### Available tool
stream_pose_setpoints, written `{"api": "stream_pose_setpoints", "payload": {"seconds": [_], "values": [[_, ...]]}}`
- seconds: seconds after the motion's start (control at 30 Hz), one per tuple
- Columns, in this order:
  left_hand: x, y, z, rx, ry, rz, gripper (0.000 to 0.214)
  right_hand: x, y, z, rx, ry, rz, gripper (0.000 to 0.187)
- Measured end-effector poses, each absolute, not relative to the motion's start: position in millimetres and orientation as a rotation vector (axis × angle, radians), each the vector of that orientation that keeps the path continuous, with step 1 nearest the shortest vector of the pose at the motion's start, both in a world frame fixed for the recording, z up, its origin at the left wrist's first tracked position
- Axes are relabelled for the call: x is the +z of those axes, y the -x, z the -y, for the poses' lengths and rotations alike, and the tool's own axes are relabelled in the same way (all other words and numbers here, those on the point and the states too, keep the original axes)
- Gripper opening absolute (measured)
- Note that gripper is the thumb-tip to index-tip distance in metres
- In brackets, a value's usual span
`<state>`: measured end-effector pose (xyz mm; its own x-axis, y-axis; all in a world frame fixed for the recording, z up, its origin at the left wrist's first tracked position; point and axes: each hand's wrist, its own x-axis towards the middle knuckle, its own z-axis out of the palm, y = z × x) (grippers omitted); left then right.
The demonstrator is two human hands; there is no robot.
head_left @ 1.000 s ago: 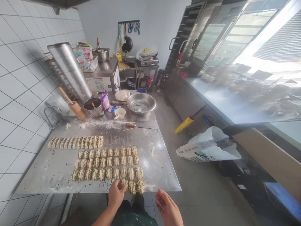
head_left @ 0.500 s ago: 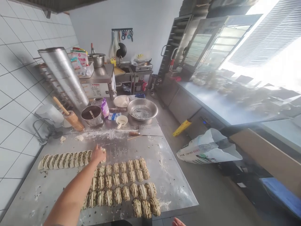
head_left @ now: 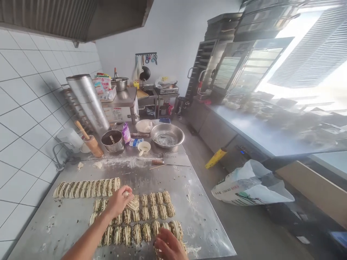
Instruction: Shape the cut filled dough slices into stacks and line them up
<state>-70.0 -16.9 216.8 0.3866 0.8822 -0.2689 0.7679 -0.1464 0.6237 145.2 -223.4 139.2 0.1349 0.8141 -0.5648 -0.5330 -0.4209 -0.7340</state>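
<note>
Steel table [head_left: 207, 220]: left hand [head_left: 119, 201] moved from roll [head_left: 86, 188], holding slice [head_left: 133, 204].

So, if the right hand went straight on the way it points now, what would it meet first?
Probably a layered dough piece in the row just ahead of the right hand; the hand's height is unclear, so it might pass above.

Dough pieces [head_left: 136, 234] on metal table [head_left: 202, 220]
</note>
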Motion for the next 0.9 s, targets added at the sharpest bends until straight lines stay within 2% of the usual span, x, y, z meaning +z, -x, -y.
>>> {"api": "stream_pose_setpoints", "payload": {"seconds": [0.07, 0.1, 0.2, 0.27, 0.4, 0.43, 0.5, 0.57, 0.67, 0.77, 0.9], "values": [[252, 51, 64, 0.245, -1.802, -1.180, 0.038, 165, -145, 215, 1.646, 1.149, 0.589, 0.100], [269, 42, 86, 0.273, -1.798, -1.117, 0.038, 180, -148, 214, 1.739, 1.035, 0.723, 0.098], [311, 24, 139, 0.376, -1.928, -1.082, 0.035, 223, -163, 221, 2.038, 0.748, 0.988, 0.058], [328, 26, 163, 0.380, -2.042, -1.006, 0.035, 243, -175, 231, 2.140, 0.669, 1.011, 0.045], [332, 44, 194, 0.253, -2.347, -0.789, 0.067, 256, -190, 255, 2.324, 0.525, 0.938, 0.039], [329, 47, 199, 0.233, -2.405, -0.783, 0.071, 256, -190, 260, 2.364, 0.484, 0.888, 0.039], [321, 50, 207, 0.252, -2.452, -0.825, 0.067, 256, -189, 267, 2.412, 0.427, 0.816, 0.039], [316, 47, 214, 0.352, -2.439, -0.879, 0.056, 255, -185, 270, 2.351, 0.437, 0.911, 0.038], [314, 31, 228, 0.559, -2.289, -1.025, 0.042, 253, -179, 272, 1.945, 0.542, 1.172, 0.037], [312, 8, 249, 0.681, -1.852, -1.154, 0.022, 244, -173, 275, 1.619, 0.669, 1.233, 0.032], [306, -14, 278, 0.602, -1.206, -1.083, 0.025, 235, -169, 282, 1.436, 0.735, 1.245, 0.029]]}}
